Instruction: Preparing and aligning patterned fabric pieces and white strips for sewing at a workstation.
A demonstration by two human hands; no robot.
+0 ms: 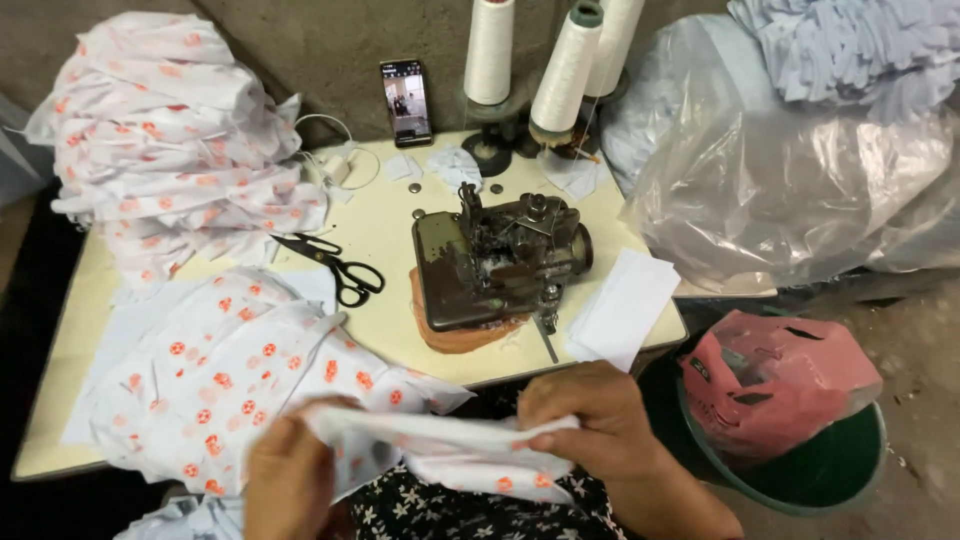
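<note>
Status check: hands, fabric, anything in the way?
Left hand and right hand both grip printed fabric. Sewing machine beyond, untouched. Scissors lie clear.

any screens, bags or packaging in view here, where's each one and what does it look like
Phone: propped upright against the wall behind the table, dark slim rectangle, screen lit.
Clear plastic bag: right of the sewing machine, large, crinkled, translucent grey.
Pink plastic bag: in the green bucket at lower right, crumpled.
No labels or signs show.

The sewing machine (495, 265) sits on the bench (385, 225) just beyond the hands, with scissors (335, 265) to its left. Thread cones (565, 70) stand behind it; a bucket (800, 470) lies right of the hands.
</note>
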